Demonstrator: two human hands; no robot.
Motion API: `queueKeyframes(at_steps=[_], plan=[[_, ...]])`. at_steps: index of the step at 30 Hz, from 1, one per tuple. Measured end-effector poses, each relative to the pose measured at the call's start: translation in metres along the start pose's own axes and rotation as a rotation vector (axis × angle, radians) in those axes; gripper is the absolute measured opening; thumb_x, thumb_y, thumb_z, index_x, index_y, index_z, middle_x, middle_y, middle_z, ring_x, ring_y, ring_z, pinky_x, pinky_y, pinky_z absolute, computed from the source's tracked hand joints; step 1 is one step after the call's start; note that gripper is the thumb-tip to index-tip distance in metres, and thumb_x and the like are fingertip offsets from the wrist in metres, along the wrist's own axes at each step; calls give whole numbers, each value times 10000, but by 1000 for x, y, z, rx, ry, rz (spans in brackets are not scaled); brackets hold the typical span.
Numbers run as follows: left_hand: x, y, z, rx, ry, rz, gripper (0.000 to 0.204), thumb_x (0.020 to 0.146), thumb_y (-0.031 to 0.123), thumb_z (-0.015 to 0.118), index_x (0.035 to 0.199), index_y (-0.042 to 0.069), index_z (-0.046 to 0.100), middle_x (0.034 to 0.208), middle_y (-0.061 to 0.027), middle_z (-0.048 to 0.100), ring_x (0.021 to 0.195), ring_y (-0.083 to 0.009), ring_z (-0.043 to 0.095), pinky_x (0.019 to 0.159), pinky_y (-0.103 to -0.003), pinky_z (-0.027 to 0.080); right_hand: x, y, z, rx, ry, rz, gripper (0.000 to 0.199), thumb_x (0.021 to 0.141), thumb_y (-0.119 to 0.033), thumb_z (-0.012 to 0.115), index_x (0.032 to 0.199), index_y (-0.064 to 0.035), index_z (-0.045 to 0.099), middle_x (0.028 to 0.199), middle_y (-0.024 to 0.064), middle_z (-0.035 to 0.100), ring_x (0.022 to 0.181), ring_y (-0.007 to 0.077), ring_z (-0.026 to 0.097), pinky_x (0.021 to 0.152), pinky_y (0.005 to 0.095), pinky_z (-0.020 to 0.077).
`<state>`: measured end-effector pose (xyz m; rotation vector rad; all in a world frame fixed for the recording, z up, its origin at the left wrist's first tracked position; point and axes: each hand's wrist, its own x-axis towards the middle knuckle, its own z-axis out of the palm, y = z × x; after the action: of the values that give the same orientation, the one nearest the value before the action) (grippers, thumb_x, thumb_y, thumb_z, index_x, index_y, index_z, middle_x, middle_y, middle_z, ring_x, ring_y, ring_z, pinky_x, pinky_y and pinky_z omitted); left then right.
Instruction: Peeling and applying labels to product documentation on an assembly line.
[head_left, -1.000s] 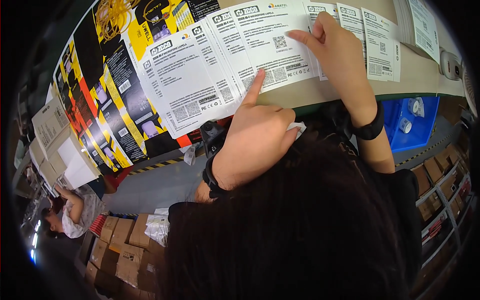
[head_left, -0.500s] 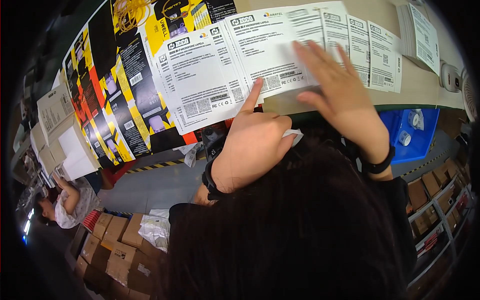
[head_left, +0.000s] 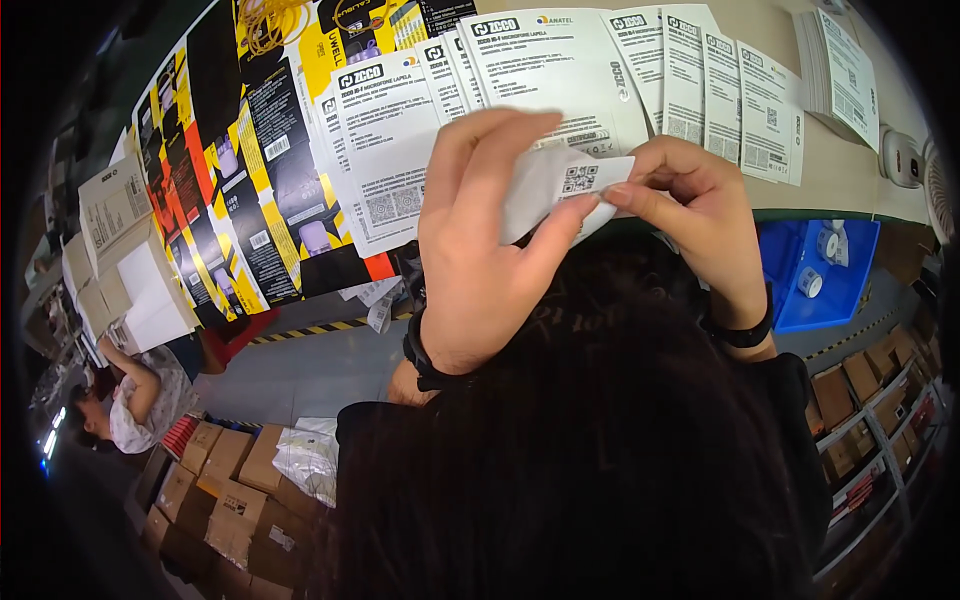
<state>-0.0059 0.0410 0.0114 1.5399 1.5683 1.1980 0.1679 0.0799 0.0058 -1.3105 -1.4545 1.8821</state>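
Above the near edge of the table, both hands hold a white strip of label backing with a QR-code sticker (head_left: 578,182) on it. My left hand (head_left: 475,245) curls around the strip's left part, its thumb pressing near the sticker. At the strip's right corner, my right hand (head_left: 700,205) pinches with thumb and forefinger. Right behind the hands lies a printed white sheet (head_left: 545,75), its lower part hidden by them. Another printed sheet (head_left: 385,135) lies to its left, on top of others. On the right, several sheets (head_left: 770,115) overlap in a fanned row.
A thick stack of printed sheets (head_left: 845,85) stands far right, near a small white device (head_left: 903,158). Black-and-yellow printed sheets (head_left: 265,190) cover the table's left. Below the right edge sits a blue bin (head_left: 790,310) holding white rolls. Cardboard boxes (head_left: 225,465) and a person (head_left: 150,400) are lower left.
My right hand has come off the sheets and left to pinch the strip. My left hand, which was pointing onto a sheet, has turned and holds the strip up. The middle sheet has shifted.
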Motion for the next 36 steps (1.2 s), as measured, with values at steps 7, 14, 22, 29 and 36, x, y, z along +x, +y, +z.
queueKeyframes(at_steps=[7, 14, 22, 29, 36], plan=[[0, -4, 4, 88, -61, 68, 106, 700, 65, 687, 778, 12, 640, 656, -81, 606, 591, -197, 598, 626, -259, 473, -2, 1, 5, 4, 160, -141, 67, 786, 32, 601, 846, 20, 573, 851, 84, 619, 814, 136, 579, 742, 241, 449], [-2, 11, 6, -181, -170, -340, 137, 720, 115, 702, 742, -8, 644, 596, -60, 609, 522, -93, 556, 495, -214, 426, 6, 16, -7, 125, 325, -480, 78, 787, -1, 613, 863, 12, 606, 955, 85, 614, 821, 116, 576, 752, 223, 454], [-1, 14, 6, -199, -187, -416, 136, 732, 117, 695, 742, -10, 650, 604, -54, 612, 539, -60, 533, 485, -199, 403, 11, 20, -19, 509, 525, -375, 244, 824, -4, 545, 1067, -1, 523, 976, 124, 581, 881, 199, 578, 842, 321, 435], [5, 3, 18, 162, -4, -103, 178, 691, 91, 698, 839, 15, 636, 630, -54, 581, 584, -163, 567, 644, -294, 460, 2, 9, -12, 276, 77, -225, 590, 771, 66, 592, 1288, 8, 314, 850, 104, 593, 831, 165, 597, 767, 281, 482], [3, -5, 21, 307, -110, 218, 226, 667, 85, 694, 875, 45, 614, 659, -74, 556, 609, -269, 551, 748, -382, 449, -4, 13, 0, -94, 174, -361, 606, 732, 103, 618, 1262, 26, 335, 830, 105, 590, 802, 159, 599, 742, 259, 486]])
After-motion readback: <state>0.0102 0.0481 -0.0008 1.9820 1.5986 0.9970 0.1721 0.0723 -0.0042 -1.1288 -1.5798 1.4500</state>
